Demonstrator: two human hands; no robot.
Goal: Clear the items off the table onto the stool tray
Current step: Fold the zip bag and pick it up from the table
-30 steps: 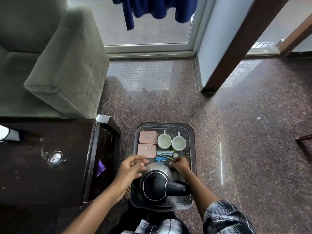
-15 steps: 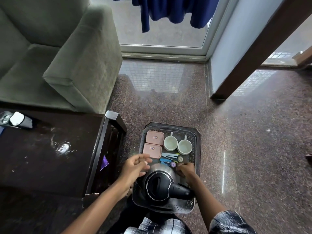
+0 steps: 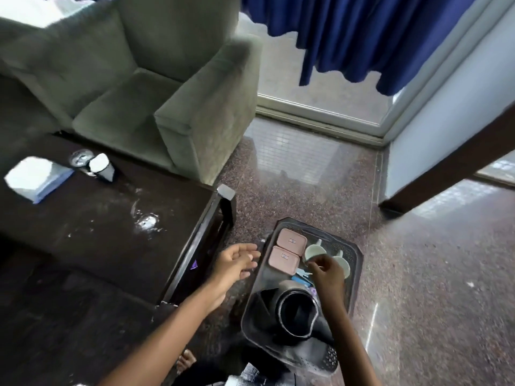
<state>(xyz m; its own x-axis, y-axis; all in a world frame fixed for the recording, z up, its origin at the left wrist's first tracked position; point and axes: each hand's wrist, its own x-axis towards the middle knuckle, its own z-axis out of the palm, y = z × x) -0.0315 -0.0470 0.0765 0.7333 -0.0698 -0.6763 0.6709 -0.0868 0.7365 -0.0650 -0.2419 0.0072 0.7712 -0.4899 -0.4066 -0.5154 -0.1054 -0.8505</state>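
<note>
Here the left hand (image 3: 237, 263) hangs slack-fingered beside the tray (image 3: 357, 274); the right hand (image 3: 326, 272) curls over the cups (image 3: 312, 251), grip unclear.

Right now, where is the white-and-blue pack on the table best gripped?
The white-and-blue pack lies flat, broad face up, a glass close by one corner: probably span its long edges from above with the nearer left hand.

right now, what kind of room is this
Probably a living room or a hotel sitting area: an upholstered armchair beside a dark wooden coffee table, with blue curtains hanging at a glass door.
</note>
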